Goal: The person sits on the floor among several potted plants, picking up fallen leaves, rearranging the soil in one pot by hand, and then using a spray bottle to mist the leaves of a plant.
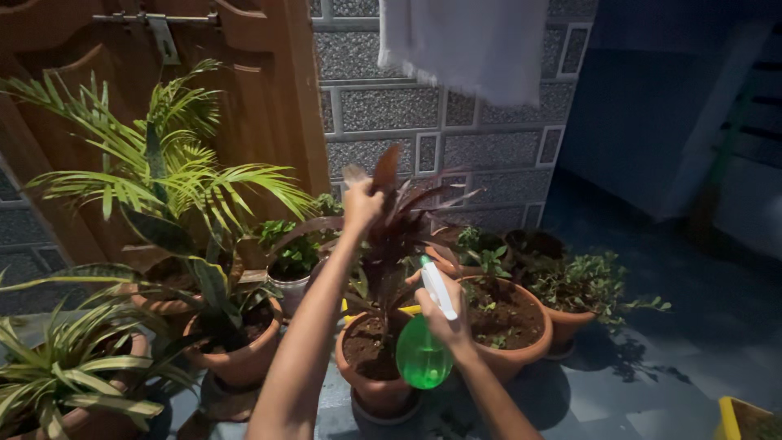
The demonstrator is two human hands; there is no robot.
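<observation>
While the left hand [362, 204] pinches a dark red leaf [386, 171] at 12 o'clock, the right hand [446, 319] grips a green spray bottle [423, 352] at 5 o'clock beside the terracotta pot [376, 389]; nozzle best aimed at the leaf underside.

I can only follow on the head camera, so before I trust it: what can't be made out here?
All in the head view:
- Left hand: its grip on the dark red plant is unclear; the fingers are small and blurred.
- Green spray bottle: the right hand covers its trigger.
- Palm plant: its pot is hidden behind leaves.
- Yellow container: cut by the bottom right edge.
- White cloth: cut by the top edge.
</observation>
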